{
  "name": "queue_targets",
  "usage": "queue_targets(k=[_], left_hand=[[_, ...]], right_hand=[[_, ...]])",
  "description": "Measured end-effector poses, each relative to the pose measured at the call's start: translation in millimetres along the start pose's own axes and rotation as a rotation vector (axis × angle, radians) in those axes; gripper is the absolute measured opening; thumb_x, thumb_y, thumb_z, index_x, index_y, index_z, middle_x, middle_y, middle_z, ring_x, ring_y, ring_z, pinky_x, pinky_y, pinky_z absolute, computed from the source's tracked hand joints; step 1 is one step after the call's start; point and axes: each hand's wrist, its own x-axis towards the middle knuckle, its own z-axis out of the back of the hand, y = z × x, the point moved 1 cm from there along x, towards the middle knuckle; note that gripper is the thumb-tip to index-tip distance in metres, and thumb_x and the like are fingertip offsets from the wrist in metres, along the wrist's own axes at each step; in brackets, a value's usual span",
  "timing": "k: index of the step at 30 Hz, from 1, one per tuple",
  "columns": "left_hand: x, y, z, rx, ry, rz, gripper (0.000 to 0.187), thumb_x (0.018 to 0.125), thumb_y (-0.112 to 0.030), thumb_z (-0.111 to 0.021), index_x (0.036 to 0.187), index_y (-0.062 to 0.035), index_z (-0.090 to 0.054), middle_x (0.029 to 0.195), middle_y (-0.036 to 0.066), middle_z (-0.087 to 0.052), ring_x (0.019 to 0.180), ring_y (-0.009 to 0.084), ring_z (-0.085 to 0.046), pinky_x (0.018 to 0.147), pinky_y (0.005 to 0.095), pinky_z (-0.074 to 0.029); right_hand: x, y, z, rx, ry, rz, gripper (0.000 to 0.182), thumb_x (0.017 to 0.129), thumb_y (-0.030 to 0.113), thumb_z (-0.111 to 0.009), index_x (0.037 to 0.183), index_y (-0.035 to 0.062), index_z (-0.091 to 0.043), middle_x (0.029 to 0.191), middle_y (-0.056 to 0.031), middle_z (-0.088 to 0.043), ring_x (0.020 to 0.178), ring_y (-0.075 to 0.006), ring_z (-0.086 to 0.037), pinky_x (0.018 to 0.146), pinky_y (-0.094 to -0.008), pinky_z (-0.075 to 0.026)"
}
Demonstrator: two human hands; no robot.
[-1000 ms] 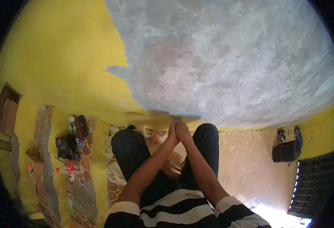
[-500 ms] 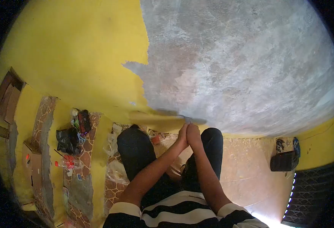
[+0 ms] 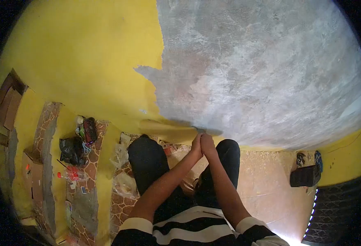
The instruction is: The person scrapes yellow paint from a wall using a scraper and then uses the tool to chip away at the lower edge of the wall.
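Both of my hands are closed together in front of the low part of the wall, between my knees. My left hand (image 3: 196, 145) and my right hand (image 3: 208, 144) wrap around a scraper (image 3: 199, 130). Its handle is hidden in my fingers, and just a small grey blade shows beyond them at the wall. The blade lies near the lower boundary between yellow paint (image 3: 94, 57) and the bare grey wall surface (image 3: 250, 74). A shadow of my hands falls across this strip.
Tiled steps at left hold a black plastic bag (image 3: 71, 151), a bottle with red on it (image 3: 74, 174) and a cardboard box (image 3: 33, 176). Clear plastic (image 3: 125, 184) lies by my left knee. A dark crate (image 3: 305, 176) stands at right, near a dark metal gate (image 3: 332, 209).
The view has shifted slightly. My hands and the scraper blade have moved a little to the left along the wall, and less of the blade shows. My grip is the same.
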Motion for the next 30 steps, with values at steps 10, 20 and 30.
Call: queue_targets(k=[10, 20, 30], left_hand=[[12, 2, 11, 0.003, -0.013, -0.043, 0.032, 0.089, -0.039, -0.050, 0.098, -0.0098, -0.060, 0.094, 0.008, -0.063, 0.087, 0.0235, -0.059, 0.077, 0.0399, -0.048], [-11, -2, -9, 0.071, -0.102, -0.197, 0.030, 0.086, -0.035, -0.058, 0.100, -0.0085, -0.062, 0.098, 0.007, -0.063, 0.087, 0.0211, -0.060, 0.075, 0.0374, -0.050], [-14, 2, -13, 0.099, -0.128, -0.117, 0.035, 0.086, -0.035, -0.058, 0.104, -0.0054, -0.061, 0.098, 0.010, -0.063, 0.090, 0.0221, -0.060, 0.075, 0.0376, -0.049]], right_hand=[[-12, 12, 20, -0.089, -0.057, 0.135, 0.025, 0.087, 0.014, -0.047, 0.095, -0.0054, -0.061, 0.086, -0.0209, -0.065, 0.078, -0.0347, -0.065, 0.069, -0.0456, -0.053], [-17, 16, 29, -0.132, -0.005, 0.104, 0.022, 0.086, 0.011, -0.050, 0.088, -0.0048, -0.064, 0.084, -0.0226, -0.065, 0.079, -0.0355, -0.066, 0.068, -0.0451, -0.054], [-10, 2, 23, -0.088, 0.025, 0.039, 0.024, 0.089, 0.011, -0.047, 0.100, -0.0054, -0.060, 0.086, -0.0238, -0.064, 0.077, -0.0355, -0.066, 0.065, -0.0432, -0.055]])
